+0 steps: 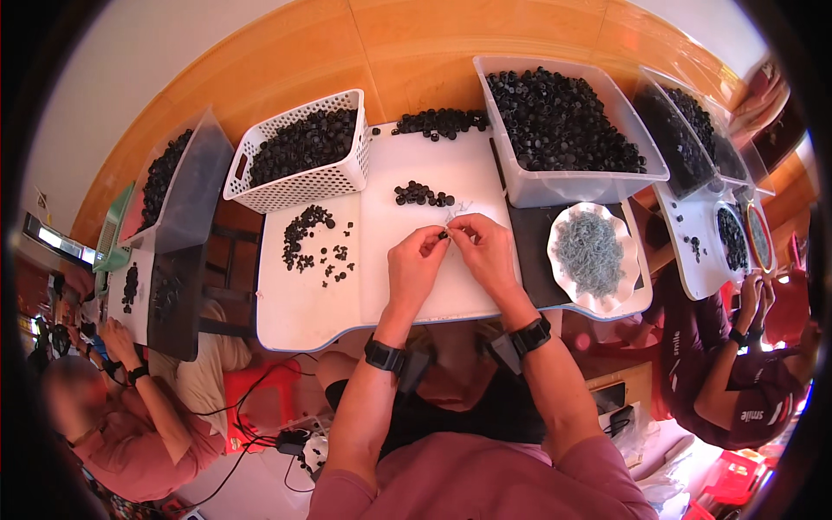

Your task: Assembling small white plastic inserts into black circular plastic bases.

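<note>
Through the head camera I see the left hand [418,260] and the right hand [482,249] pinched almost closed, their fingertips meeting on one small black part [444,235]. From there, the black cluster [423,197] lies at eleven o'clock, loose black pieces [293,246] at nine, the white basket [316,188] at ten, and the wavy bowl [600,303] of grey pieces [589,251] at three.

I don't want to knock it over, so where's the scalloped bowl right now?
In the head view, the scalloped bowl is on the table, right of your right hand and nearer you than the big clear bin.
</note>
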Demonstrator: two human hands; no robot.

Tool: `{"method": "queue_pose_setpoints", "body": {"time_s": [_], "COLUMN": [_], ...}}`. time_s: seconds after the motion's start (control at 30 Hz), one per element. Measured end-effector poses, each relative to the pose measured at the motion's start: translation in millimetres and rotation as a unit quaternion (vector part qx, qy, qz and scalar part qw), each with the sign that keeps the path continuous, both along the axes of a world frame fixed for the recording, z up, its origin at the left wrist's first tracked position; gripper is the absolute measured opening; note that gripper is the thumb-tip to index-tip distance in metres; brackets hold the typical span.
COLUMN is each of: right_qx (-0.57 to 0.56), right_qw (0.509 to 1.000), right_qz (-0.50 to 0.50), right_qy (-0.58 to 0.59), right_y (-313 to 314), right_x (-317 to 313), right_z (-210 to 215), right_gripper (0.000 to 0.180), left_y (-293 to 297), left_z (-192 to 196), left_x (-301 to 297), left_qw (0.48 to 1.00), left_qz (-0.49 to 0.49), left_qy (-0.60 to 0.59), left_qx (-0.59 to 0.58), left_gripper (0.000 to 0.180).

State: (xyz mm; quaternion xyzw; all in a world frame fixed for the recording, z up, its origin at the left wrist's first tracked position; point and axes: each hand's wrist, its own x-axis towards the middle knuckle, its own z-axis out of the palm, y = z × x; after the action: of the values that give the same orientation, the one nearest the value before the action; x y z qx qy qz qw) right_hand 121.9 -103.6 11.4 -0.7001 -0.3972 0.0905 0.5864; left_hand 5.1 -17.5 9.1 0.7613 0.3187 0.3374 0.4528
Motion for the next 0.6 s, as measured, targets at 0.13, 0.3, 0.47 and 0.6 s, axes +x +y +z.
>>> {"method": "queue_pose_setpoints", "body": {"time_s": [0.13,0.3,0.47,0.6], "right_qx": [0.014,0.026,0.026,0.013], "right_qw": [0.998,0.999,0.997,0.999], "right_qz": [0.010,0.033,0.044,0.040], "right_qy": [-0.054,-0.021,0.053,0.007], "right_y": [2.0,1.4,-0.1,1.2], "right_x": [-1.0,0.0,2.1,2.6], "right_z": [-4.0,-4.2,-5.5,-6.5], "right_gripper": [0.010,0.010,0.010,0.011], "left_y": [2.8,2.0,1.1,2.2], "left_z": [-2.3,-2.1,-4.1,-5.0], "left_x": [-1.4,-1.7,-1.3,-2.0], "left_qw": [1.000,1.000,1.000,1.000], "left_qz": [-0.001,0.002,0.008,-0.003], "left_qy": [-0.005,-0.008,-0.011,-0.009], "left_qx": [-0.011,-0.018,-0.004,0.008], "left_gripper": [0.024,0.023,0.022,0.020]}}
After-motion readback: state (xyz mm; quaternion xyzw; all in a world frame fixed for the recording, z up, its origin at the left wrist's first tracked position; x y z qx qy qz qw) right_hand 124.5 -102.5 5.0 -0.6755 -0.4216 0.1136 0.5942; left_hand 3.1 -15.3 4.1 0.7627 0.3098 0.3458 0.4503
